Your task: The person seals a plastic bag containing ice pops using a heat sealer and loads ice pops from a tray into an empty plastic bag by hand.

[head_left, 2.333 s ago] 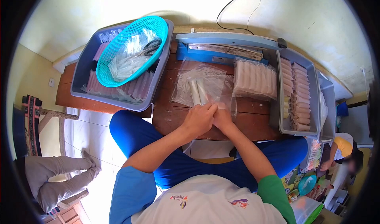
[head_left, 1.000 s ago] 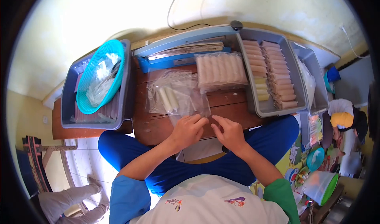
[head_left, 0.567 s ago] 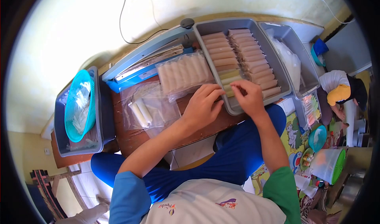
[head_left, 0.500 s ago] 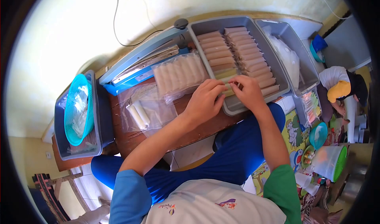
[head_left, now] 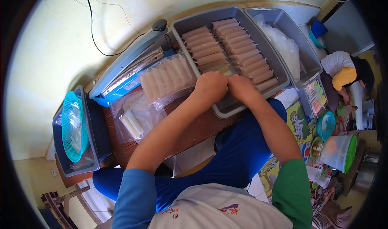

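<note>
My left hand (head_left: 212, 87) and my right hand (head_left: 244, 89) meet over the near end of a grey tray (head_left: 186, 43), both closed. They grip a pale yellowish ice pop, mostly hidden behind my fingers. Just beyond my knuckles, pale yellow-green ice pops (head_left: 227, 70) show in part. Two rows of pinkish-brown ice pops (head_left: 241, 47) in clear plastic tubes lie side by side in the tray. To the left of my left hand, a clear bag (head_left: 166, 77) holds a row of similar pops. Closer to me, another clear bag (head_left: 132, 123) has two whitish pops on it.
A blue heat sealer (head_left: 121, 78) stands behind the bags. At the left, a teal basket (head_left: 76, 128) sits in a dark tub (head_left: 98, 130). Right of the tray, a second grey bin (head_left: 311, 67) contains clear plastic. Another person (head_left: 342, 69) bends over at the far right.
My hands have drawn together and turned so their backs face up, covering more of the ice pop. The view has shifted, so the tray and bags appear further left.
</note>
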Available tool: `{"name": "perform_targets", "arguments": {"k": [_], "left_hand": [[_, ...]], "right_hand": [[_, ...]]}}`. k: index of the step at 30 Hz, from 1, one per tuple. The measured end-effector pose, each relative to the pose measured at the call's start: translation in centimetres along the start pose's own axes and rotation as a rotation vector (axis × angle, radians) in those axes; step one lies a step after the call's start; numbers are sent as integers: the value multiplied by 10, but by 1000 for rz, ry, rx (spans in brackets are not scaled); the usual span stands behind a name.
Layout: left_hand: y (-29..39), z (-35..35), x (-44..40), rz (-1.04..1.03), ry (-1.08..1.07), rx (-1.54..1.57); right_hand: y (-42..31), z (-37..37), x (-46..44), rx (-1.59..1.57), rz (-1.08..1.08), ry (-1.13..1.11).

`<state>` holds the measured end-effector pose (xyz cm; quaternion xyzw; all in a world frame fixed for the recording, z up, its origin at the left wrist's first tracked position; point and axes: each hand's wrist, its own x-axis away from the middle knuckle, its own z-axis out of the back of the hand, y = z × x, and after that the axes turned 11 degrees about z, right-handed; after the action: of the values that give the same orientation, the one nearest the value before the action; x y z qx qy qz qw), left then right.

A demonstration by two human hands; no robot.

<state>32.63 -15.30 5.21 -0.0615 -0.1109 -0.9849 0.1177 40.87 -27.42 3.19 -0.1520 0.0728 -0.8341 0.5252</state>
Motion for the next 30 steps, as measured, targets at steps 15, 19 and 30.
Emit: {"name": "perform_targets", "arguments": {"k": [15, 19, 30], "left_hand": [[3, 0, 7, -14, 62, 6], [2, -5, 7, -41, 135, 4], [-6, -19, 4, -54, 582, 467]], "right_hand": [[-4, 0, 1, 127, -26, -105], [3, -8, -5, 114, -58, -161], [20, 27, 2, -327, -19, 91]]}}
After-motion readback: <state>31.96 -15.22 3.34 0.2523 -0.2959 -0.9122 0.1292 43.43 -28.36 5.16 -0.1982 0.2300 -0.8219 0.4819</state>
